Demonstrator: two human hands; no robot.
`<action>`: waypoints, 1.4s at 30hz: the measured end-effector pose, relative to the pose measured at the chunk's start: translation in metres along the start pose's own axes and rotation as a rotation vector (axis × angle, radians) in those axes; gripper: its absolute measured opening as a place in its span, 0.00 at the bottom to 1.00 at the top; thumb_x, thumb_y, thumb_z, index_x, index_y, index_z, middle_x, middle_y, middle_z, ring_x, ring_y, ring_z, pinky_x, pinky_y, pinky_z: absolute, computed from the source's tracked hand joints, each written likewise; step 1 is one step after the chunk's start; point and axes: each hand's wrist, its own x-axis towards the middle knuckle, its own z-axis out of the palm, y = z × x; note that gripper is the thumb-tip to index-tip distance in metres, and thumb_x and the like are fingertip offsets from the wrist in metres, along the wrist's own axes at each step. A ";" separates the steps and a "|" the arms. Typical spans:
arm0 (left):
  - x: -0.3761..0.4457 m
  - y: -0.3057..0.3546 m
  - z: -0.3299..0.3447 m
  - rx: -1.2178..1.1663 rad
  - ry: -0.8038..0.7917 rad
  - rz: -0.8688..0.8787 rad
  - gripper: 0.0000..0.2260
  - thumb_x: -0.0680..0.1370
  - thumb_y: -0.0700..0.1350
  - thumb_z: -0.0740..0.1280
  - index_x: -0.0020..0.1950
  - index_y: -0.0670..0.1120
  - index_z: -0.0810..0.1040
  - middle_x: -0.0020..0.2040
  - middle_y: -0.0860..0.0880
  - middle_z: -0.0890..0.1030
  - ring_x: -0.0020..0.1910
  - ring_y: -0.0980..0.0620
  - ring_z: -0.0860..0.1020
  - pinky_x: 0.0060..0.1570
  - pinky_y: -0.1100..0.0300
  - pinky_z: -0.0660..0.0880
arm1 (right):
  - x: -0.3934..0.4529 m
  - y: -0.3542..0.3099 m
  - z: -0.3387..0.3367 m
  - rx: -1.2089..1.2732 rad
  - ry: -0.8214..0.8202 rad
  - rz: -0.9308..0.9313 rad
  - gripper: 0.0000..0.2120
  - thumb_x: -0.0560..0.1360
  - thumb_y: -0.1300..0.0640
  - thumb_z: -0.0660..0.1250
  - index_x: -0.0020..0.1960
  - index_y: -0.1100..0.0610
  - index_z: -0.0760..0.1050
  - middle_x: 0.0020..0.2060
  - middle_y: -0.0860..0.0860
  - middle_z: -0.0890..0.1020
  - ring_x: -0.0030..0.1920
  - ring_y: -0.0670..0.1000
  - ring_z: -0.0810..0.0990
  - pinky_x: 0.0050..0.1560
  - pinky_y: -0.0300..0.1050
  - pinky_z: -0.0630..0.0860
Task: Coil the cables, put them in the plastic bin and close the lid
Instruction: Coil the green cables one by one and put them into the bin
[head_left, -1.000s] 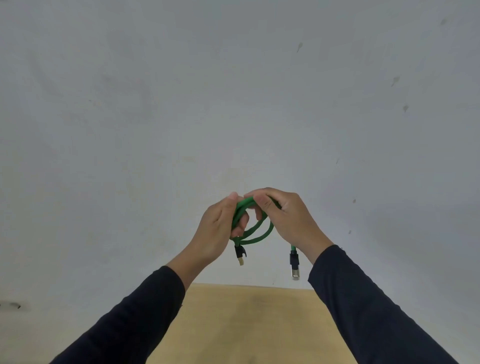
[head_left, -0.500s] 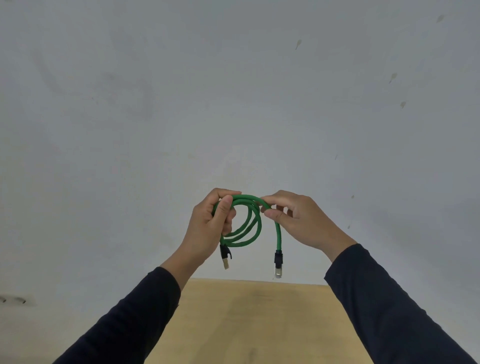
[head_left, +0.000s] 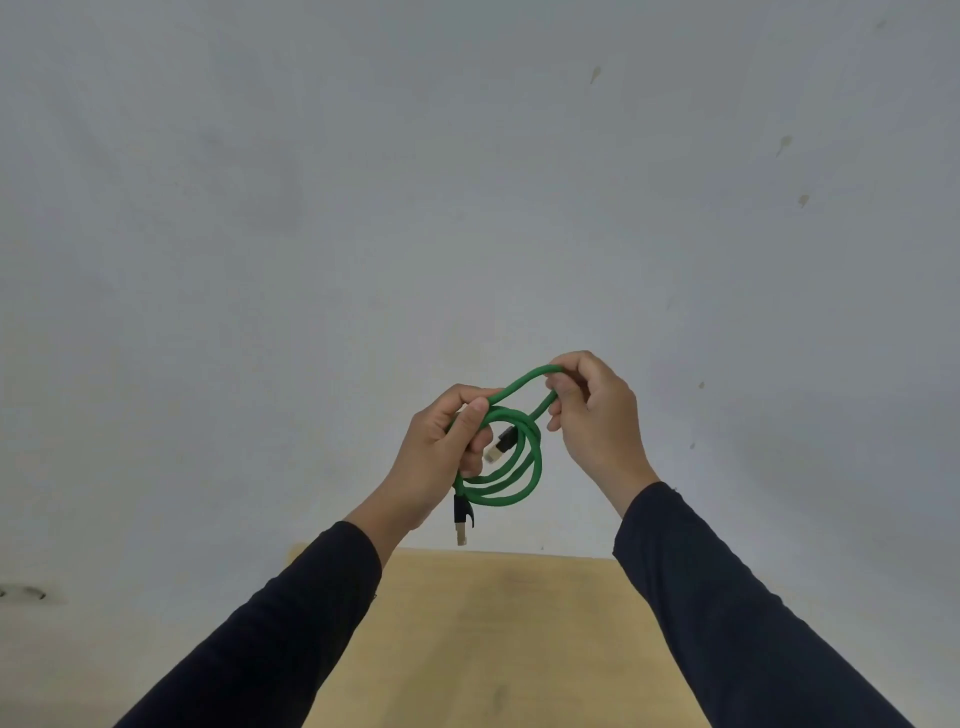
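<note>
We hold the green Ethernet cable (head_left: 511, 462) above the desk (head_left: 483, 623), our left hand (head_left: 441, 457) clenched on its hanging coil, our right hand (head_left: 592, 410) pinching the last loop up and rightward.

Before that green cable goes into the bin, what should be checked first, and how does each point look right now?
1. Left hand grips the coil: ok.
2. Right hand pinches the last loop of the green cable: ok.
3. Last loop folded into the coil: not ok, it stands apart.
4. Lower plug tucked in: not ok, it dangles.
5. Second plug inside the coil: ok.
6. Plastic bin open and near: cannot tell, not in view.
</note>
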 end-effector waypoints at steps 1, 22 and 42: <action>0.001 -0.002 -0.001 0.009 0.002 -0.005 0.10 0.81 0.44 0.58 0.50 0.48 0.78 0.27 0.54 0.69 0.25 0.55 0.61 0.26 0.64 0.61 | 0.000 0.003 0.003 0.032 -0.009 0.062 0.07 0.77 0.65 0.59 0.45 0.58 0.75 0.34 0.52 0.76 0.28 0.47 0.74 0.29 0.31 0.72; 0.008 -0.022 -0.020 -0.284 -0.008 -0.192 0.09 0.81 0.43 0.56 0.50 0.44 0.75 0.27 0.53 0.69 0.22 0.59 0.60 0.22 0.69 0.60 | 0.024 0.030 0.014 0.163 -0.379 0.244 0.13 0.78 0.65 0.58 0.44 0.57 0.80 0.32 0.51 0.75 0.27 0.46 0.70 0.26 0.35 0.70; 0.010 -0.067 -0.016 -0.093 0.268 -0.230 0.11 0.81 0.46 0.57 0.54 0.45 0.77 0.35 0.49 0.75 0.29 0.57 0.70 0.32 0.64 0.72 | -0.054 0.078 0.083 -0.301 -0.066 -0.135 0.22 0.80 0.58 0.51 0.74 0.50 0.53 0.43 0.52 0.70 0.39 0.41 0.69 0.41 0.23 0.65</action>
